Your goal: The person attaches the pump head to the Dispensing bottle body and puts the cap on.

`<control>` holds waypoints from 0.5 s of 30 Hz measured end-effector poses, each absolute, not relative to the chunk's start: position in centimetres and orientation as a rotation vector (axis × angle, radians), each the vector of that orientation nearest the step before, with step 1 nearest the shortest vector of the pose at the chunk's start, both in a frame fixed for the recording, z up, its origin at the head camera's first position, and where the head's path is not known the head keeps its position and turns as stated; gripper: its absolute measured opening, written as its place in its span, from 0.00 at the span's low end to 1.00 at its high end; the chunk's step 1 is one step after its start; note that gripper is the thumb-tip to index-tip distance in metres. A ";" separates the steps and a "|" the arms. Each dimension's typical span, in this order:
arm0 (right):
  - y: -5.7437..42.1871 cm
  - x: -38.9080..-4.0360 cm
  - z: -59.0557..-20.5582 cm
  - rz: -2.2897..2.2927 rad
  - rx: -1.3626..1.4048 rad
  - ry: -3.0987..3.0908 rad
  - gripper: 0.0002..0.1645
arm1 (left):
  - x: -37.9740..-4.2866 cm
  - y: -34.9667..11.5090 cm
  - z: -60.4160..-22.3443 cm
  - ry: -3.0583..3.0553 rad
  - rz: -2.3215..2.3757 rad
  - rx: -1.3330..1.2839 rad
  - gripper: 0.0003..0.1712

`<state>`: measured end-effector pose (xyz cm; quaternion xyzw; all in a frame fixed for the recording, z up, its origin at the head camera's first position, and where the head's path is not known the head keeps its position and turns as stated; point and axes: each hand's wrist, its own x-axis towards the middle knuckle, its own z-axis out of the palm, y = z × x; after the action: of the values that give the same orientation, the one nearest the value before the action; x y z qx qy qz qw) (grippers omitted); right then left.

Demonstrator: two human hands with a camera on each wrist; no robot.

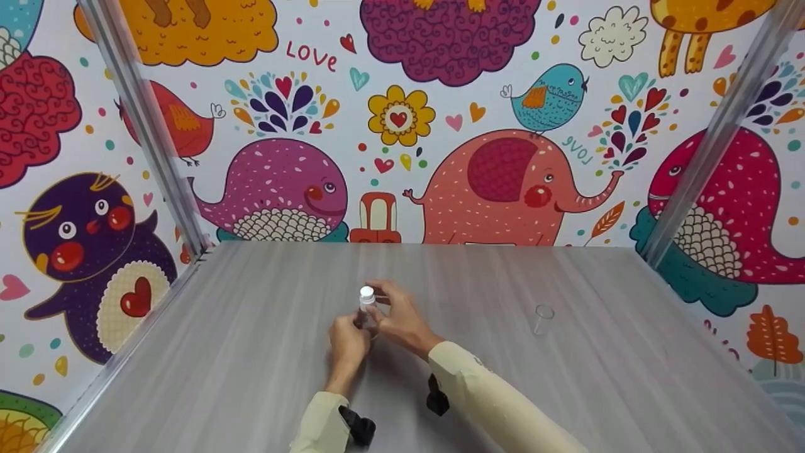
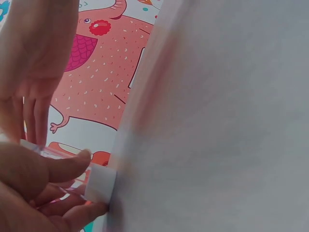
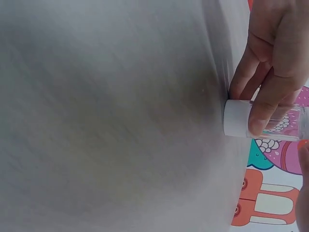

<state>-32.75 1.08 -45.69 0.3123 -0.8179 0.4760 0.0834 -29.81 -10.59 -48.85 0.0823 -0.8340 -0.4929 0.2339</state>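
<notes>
A small clear bottle (image 1: 367, 302) with a white cap stands upright between my two hands near the middle of the table. Its white base (image 2: 100, 183) shows low down in the left wrist view, close to the tabletop. My left hand (image 1: 349, 340) grips the lower part, with thumb and fingers on either side of the clear body (image 3: 287, 131) and the white base. Higher up, my right hand (image 1: 402, 319) holds the bottle near its top, thumb in front and fingers curled behind. Its fingers partly hide the upper end in the left wrist view.
A clear, empty-looking glass (image 1: 543, 319) stands on the table to the right of my hands. The grey wood-grain table (image 1: 251, 352) meets a wall with cartoon animals at its back edge. Metal posts (image 1: 704, 138) rise at both back corners.
</notes>
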 end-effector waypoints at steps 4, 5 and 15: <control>1.0 -32.7 -45.6 1.439 0.914 -2.447 0.24 | -29.9 -10.6 -48.9 -2.300 -1.353 0.229 0.07; 1.1 -32.7 -45.6 1.444 0.912 -2.445 0.24 | -29.9 -10.6 -48.9 -2.304 -1.352 0.236 0.07; 1.1 -33.1 -45.5 1.447 0.864 -2.474 0.19 | -30.0 -10.5 -48.9 -2.316 -1.324 0.248 0.09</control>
<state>-33.10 1.08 -45.49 0.2878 -0.8242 0.4820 0.0739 -29.95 -10.53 -48.89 0.0900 -0.8415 -0.4809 0.2291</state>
